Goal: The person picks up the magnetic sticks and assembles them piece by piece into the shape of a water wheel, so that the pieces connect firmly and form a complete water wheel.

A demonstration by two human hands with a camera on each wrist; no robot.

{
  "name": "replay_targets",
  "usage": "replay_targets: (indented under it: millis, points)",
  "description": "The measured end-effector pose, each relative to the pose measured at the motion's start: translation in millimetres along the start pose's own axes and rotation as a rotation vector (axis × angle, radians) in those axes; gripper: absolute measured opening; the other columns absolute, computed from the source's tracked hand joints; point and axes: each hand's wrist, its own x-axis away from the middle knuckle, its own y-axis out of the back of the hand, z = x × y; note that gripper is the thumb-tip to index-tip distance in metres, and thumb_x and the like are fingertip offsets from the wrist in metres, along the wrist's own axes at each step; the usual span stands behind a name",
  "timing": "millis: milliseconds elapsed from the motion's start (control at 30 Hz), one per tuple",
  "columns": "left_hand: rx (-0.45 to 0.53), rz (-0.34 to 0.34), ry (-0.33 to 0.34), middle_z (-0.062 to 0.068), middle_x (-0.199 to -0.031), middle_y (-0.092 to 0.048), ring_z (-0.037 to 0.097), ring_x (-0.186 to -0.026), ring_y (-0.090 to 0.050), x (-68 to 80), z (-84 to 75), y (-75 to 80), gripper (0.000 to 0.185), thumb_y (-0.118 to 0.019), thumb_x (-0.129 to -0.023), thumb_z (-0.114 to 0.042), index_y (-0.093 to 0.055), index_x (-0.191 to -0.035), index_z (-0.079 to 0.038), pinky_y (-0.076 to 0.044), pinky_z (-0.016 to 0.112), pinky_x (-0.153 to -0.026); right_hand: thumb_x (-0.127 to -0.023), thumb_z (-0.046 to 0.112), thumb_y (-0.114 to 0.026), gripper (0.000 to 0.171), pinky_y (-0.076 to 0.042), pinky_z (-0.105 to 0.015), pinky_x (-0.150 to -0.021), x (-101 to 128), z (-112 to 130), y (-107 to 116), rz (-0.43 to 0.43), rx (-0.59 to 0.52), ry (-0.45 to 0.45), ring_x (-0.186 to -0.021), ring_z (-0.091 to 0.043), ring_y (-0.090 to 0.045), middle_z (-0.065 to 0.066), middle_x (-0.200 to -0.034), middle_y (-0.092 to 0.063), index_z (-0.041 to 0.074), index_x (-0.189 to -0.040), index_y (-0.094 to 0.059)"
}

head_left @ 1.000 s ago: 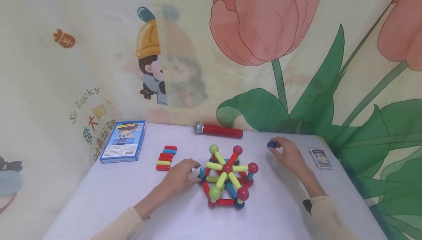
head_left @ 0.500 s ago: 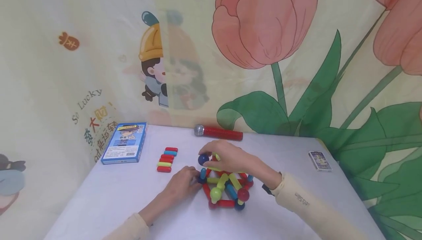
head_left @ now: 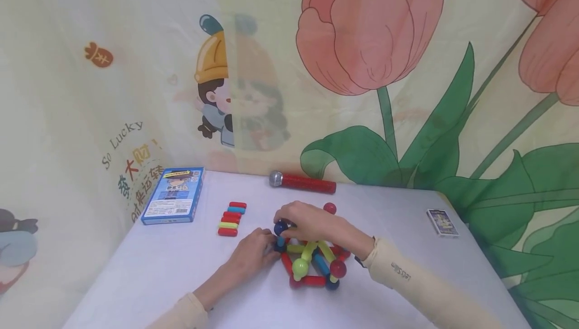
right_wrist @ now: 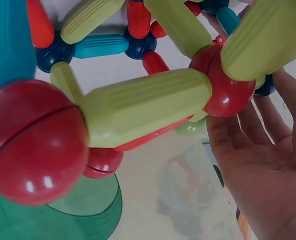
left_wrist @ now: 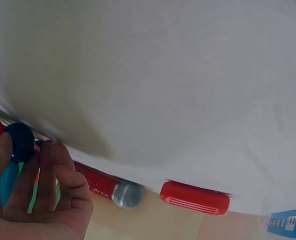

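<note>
A construction of magnetic rods and balls [head_left: 313,281] stands on the white table, in red, yellow-green and blue. At its left corner my left hand [head_left: 251,252] pinches a dark blue base ball [left_wrist: 22,142] between thumb and fingers. A short blue rod [head_left: 281,241] rises from that corner. Reaching across the top, my right hand [head_left: 312,221] holds another dark blue ball [head_left: 280,227] by its fingertips, right at the rod's upper end. The right hand hides much of the upper spokes in the head view; a red hub ball [right_wrist: 228,85] shows close up in the right wrist view.
Several loose red, blue and yellow-green rods [head_left: 231,216] lie in a column left of the construction. Behind it is a red microphone [head_left: 307,183]. A blue box [head_left: 174,196] lies at the back left, a small card pack [head_left: 442,222] at the right.
My right hand has carried the dark blue ball from the right side, over the construction, then down onto the blue rod at left. The left hand has closed in on the base ball.
</note>
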Motion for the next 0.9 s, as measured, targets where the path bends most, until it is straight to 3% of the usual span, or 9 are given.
replay_targets:
  millis: [100, 267, 367, 467, 533, 633, 733, 900]
  points:
    - [-0.002, 0.000, -0.003, 0.001, -0.094, -0.074, 0.013, -0.088, -0.060, -0.4, -0.2, 1.5, 0.032, -0.093, -0.087, -0.022, -0.082, -0.112, -0.006, -0.056, 0.026, -0.073, -0.094, 0.018, -0.087, 0.040, -0.058, -0.022, -0.094, 0, 2, 2, 0.010, 0.022, -0.023, -0.102, -0.009, -0.069, 0.004, -0.117, -0.078, 0.012, -0.132, -0.075]
    - [0.004, 0.010, 0.002, 0.002, -0.095, -0.073, 0.014, -0.089, -0.060, -1.8, 0.1, -0.8, 0.033, -0.092, -0.087, -0.021, -0.081, -0.113, -0.005, -0.056, 0.027, -0.074, -0.096, 0.028, -0.086, 0.057, -0.059, -0.035, -0.102, 18, -1, 12, -0.041, 0.002, -0.098, -0.132, -0.021, -0.064, -0.002, -0.144, -0.068, 0.018, -0.148, -0.066]
    - [0.011, 0.019, 0.005, 0.001, -0.095, -0.072, 0.013, -0.088, -0.059, -2.8, -0.7, -3.6, 0.032, -0.092, -0.088, -0.020, -0.081, -0.113, -0.005, -0.056, 0.027, -0.074, -0.095, 0.029, -0.085, 0.058, -0.059, -0.043, -0.102, 50, -7, 26, -0.183, -0.027, -0.133, -0.136, -0.025, -0.061, -0.003, -0.146, -0.066, 0.017, -0.149, -0.064]
    - [0.006, 0.026, -0.001, 0.000, -0.095, -0.072, 0.012, -0.086, -0.058, -3.6, -2.2, -5.0, 0.032, -0.092, -0.088, -0.020, -0.081, -0.114, -0.004, -0.055, 0.025, -0.073, -0.093, 0.022, -0.088, 0.056, -0.061, -0.048, -0.098, 91, -16, 31, -0.392, -0.005, -0.185, -0.132, -0.030, -0.063, -0.007, -0.141, -0.068, 0.013, -0.144, -0.067]
    - [-0.001, 0.028, -0.004, -0.001, -0.094, -0.072, 0.011, -0.085, -0.057, -3.2, -3.5, -4.5, 0.033, -0.092, -0.088, -0.020, -0.081, -0.114, -0.003, -0.054, 0.025, -0.072, -0.091, 0.017, -0.089, 0.053, -0.063, -0.048, -0.093, 118, -23, 25, -0.517, 0.035, -0.255, -0.126, -0.031, -0.067, -0.009, -0.135, -0.069, 0.010, -0.139, -0.068]
    - [-0.014, 0.032, -0.013, -0.001, -0.091, -0.071, 0.011, -0.084, -0.055, -0.9, -5.0, -1.6, 0.032, -0.092, -0.087, -0.019, -0.081, -0.112, -0.002, -0.053, 0.024, -0.071, -0.089, 0.009, -0.089, 0.050, -0.065, -0.043, -0.085, 150, -32, 3, -0.601, 0.047, -0.373, -0.112, -0.029, -0.070, -0.010, -0.125, -0.070, 0.008, -0.135, -0.069]
    - [-0.022, 0.044, -0.016, 0.000, -0.092, -0.071, 0.013, -0.086, -0.058, 3.2, -4.5, 3.2, 0.032, -0.092, -0.087, -0.018, -0.080, -0.112, -0.002, -0.056, 0.026, -0.074, -0.089, 0.003, -0.086, 0.055, -0.064, -0.038, -0.081, 165, -40, -25, -0.553, -0.035, -0.495, -0.104, -0.024, -0.069, -0.011, -0.122, -0.069, 0.006, -0.139, -0.064]
    - [-0.004, 0.083, -0.002, 0.001, -0.105, -0.074, 0.017, -0.101, -0.066, 9.8, 0.3, 7.7, 0.036, -0.090, -0.089, -0.018, -0.079, -0.121, -0.005, -0.062, 0.033, -0.086, -0.084, 0.007, -0.092, 0.070, -0.065, -0.040, -0.085, 164, -45, -70, -0.360, -0.260, -0.712, -0.106, -0.021, -0.067, -0.008, -0.122, -0.067, 0.003, -0.145, -0.058]
